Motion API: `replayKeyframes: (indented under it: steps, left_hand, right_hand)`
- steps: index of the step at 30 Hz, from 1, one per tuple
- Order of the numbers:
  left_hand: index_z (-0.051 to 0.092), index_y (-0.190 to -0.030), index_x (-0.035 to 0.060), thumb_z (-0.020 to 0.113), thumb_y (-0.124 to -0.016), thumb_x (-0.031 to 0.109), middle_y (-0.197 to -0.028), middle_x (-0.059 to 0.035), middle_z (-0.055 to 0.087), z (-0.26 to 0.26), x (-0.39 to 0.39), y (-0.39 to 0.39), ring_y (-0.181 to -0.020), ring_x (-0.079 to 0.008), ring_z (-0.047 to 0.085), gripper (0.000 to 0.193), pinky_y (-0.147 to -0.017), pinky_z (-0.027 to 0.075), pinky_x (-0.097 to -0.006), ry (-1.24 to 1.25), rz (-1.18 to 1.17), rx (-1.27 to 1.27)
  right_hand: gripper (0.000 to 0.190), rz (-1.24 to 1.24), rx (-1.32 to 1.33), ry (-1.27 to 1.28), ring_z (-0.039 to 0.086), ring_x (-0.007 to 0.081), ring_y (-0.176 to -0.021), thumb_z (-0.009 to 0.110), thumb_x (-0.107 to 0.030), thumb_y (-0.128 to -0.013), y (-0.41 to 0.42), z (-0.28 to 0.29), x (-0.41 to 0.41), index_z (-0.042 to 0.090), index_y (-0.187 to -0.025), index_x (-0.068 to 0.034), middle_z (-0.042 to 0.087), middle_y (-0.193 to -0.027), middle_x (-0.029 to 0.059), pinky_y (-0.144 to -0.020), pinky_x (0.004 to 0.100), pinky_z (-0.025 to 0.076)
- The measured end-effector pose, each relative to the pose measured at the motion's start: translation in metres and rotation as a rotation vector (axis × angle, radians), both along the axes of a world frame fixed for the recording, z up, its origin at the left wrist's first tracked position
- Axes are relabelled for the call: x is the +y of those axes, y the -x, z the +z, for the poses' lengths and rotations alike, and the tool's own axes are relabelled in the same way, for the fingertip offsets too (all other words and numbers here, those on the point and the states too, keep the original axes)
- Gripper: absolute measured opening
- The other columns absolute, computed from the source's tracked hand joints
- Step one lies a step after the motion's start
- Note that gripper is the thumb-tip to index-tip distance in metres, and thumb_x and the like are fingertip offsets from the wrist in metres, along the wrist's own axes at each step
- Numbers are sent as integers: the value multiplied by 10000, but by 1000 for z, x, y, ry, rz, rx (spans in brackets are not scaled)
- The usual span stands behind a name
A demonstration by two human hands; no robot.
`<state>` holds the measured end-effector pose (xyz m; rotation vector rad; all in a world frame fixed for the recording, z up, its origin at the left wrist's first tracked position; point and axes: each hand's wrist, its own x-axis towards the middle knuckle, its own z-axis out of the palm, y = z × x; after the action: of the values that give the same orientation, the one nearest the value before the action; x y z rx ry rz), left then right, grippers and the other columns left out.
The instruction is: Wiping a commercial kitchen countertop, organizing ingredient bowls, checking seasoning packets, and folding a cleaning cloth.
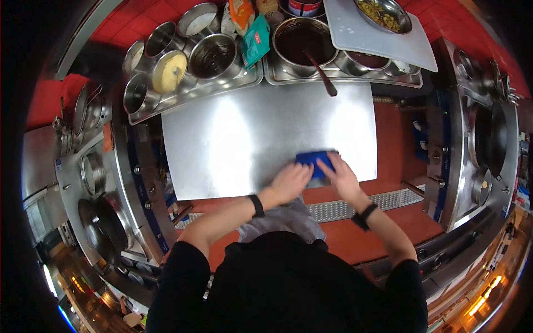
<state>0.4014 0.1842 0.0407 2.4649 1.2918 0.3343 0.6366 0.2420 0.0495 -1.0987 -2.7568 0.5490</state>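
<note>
A folded blue cloth (314,161) lies near the front edge of a bare stainless steel worktop (283,120), right of its middle. My left hand (292,180) holds the cloth's left side, its fingers bent over the fabric. Against the right side is my right hand (342,174), with thumb and fingers spread around that end of the cloth. Both palms face down, so the undersides of the fingers are hidden. Dark bands circle both wrists.
Metal trays (200,96) along the back hold steel pots, a teal packet (255,41) and a large pot of dark sauce (303,39); its ladle handle (322,77) overhangs the worktop. A white cutting board (374,37) carries a metal bowl (389,18). Stoves with woks (100,227) flank both sides.
</note>
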Motion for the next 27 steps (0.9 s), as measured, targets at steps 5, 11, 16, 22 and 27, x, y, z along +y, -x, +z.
replayKeyframes:
  steps: [5, 11, 16, 22, 27]
  left_hand:
    - [531, -1326, -74, 589, -799, 105, -1089, -128, 568, -15, 0, -29, -1027, -259, 555, 560, -869, 486, -346, -74, -122, -88]
    - [520, -1349, -7, 563, -802, 28, -1202, -131, 539, -17, 159, -36, -1083, -294, 554, 550, -902, 497, -382, -197, 103, -87]
    - [537, -1312, -3, 595, -785, 7, -1170, -127, 532, -25, 230, -68, -1123, -288, 531, 530, -831, 561, -374, -141, 311, -117]
    - [576, -1183, -2, 584, -805, 7, -1086, -82, 517, -24, 159, -102, -1042, -260, 524, 379, -756, 575, -327, -52, 66, -49]
    - [610, -1092, -1, 652, -809, 83, -1024, -50, 543, -35, 53, -102, -1035, -205, 546, 299, -805, 554, -304, 65, -99, -242]
  right_hand:
    - [663, 52, -140, -21, 465, 346, -1340, 568, -8, -824, -45, 7, -5, 505, -1447, -225, 466, -1454, 161, -1100, 491, 406]
    - [634, -147, -38, -240, 478, 347, -1315, 582, -26, -811, -29, -18, 145, 548, -1406, -243, 527, -1386, 143, -1102, 510, 395]
    - [683, -256, 29, -253, 470, 378, -1313, 541, 63, -793, -36, -17, 208, 552, -1406, -236, 525, -1412, 125, -1102, 485, 402]
    - [683, -279, 6, -131, 454, 439, -1291, 525, 85, -786, -81, -9, 113, 556, -1409, -193, 502, -1417, 169, -1077, 471, 426]
    - [704, -349, -134, -14, 498, 441, -1124, 642, 7, -746, -89, -1, -32, 550, -1425, -155, 502, -1267, 257, -975, 511, 463]
